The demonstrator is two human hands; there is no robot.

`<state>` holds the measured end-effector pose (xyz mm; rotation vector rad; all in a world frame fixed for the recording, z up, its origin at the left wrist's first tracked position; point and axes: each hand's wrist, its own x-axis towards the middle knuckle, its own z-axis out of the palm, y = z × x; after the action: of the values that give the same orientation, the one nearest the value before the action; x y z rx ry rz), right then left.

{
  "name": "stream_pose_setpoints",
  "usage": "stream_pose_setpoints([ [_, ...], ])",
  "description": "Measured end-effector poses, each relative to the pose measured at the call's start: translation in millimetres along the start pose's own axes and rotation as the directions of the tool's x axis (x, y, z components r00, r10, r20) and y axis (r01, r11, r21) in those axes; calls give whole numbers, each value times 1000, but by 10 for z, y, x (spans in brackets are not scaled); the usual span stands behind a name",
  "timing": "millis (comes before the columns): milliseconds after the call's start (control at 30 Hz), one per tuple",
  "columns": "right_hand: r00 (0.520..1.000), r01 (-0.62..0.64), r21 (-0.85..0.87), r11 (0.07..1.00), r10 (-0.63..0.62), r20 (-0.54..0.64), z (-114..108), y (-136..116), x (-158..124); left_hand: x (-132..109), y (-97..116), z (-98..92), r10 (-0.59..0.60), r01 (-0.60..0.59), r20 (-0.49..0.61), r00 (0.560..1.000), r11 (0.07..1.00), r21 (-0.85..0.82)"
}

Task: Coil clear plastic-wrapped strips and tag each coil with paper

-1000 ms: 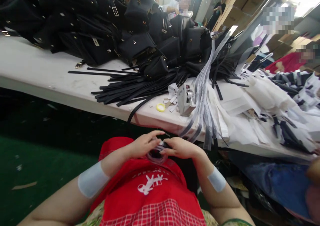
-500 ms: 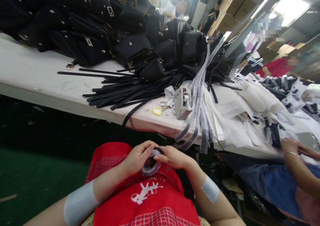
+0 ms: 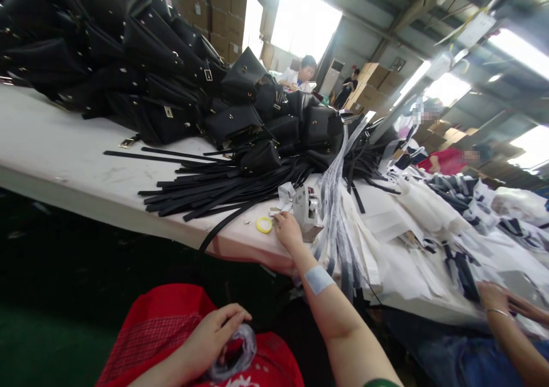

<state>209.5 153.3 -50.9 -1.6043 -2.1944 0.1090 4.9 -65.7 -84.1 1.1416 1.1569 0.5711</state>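
My left hand (image 3: 217, 332) is in my lap, closed on a coiled strap (image 3: 241, 359) in cloudy clear plastic wrapping. My right hand (image 3: 288, 230) is stretched out to the table edge. Its fingertips are pressed together at some small white paper slips (image 3: 274, 210); what is between them is too small to make out. Just left of those fingers lies a yellow tape roll (image 3: 263, 225). Right beside the hand stands a grey metal device (image 3: 307, 210), perhaps a tape dispenser. Long plastic-wrapped straps (image 3: 335, 204) hang over the table edge to its right.
Black bags (image 3: 150, 78) with metal buckles are heaped at the back left. Before them lies a bundle of black straps (image 3: 214, 190). White sheets (image 3: 407, 261) cover the table's right side, where a co-worker's hands (image 3: 497, 301) rest. Other people are farther back.
My right hand has left the coil and reached forward to the paper slips on the table. My left hand keeps the coiled strap in my lap. The view has tilted up.
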Motion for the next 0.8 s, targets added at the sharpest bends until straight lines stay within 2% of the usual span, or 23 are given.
stream_pose_setpoints([
  [100, 999, 22, -6, 1000, -22, -24, -13, 39, 83, 13, 19, -22, -3, 3, -14, 1000, 1000, -28],
  [167, 992, 6, 25, 1000, -2, -123, -142, 20, -3, 18, 33, -37, -27, 25, -21, 999, 996, -84],
  [233, 946, -10, 180, 984, 68, -316, -345, -66, -220, 17, 49, -45, -63, 59, -22, 998, 986, -154],
  [267, 907, -5, 306, 952, 133, -400, -459, -136, -372, 17, 55, -45, -82, 77, -17, 997, 980, -182],
  [300, 874, 1, 443, 897, 214, -435, -571, -221, -544, 20, 59, -43, -97, 92, -14, 995, 975, -204],
  [333, 872, -1, 571, 821, 281, -402, -675, -317, -728, 27, 60, -38, -111, 107, -7, 994, 970, -219],
  [400, 918, -52, 736, 675, 323, -231, -833, -516, -1102, 51, 52, -22, -132, 128, -3, 991, 963, -238],
  [467, 959, -97, 794, 600, 269, -87, -900, -681, -1447, 73, 46, 0, -143, 144, 23, 990, 959, -242],
  [533, 980, -79, 779, 622, 191, -53, -879, -779, -1728, 80, 58, 26, -145, 156, 62, 987, 959, -238],
  [667, 981, 146, 579, 802, -39, -192, -767, -814, -2048, 48, 128, 75, -155, 164, 59, 986, 959, -230],
  [733, 952, 268, 472, 840, -156, -262, -764, -813, -2121, 31, 154, 88, -158, 162, 38, 987, 961, -223],
  [800, 925, 345, 422, 839, -227, -305, -799, -822, -2171, 24, 162, 91, -159, 159, 20, 987, 965, -207],
])
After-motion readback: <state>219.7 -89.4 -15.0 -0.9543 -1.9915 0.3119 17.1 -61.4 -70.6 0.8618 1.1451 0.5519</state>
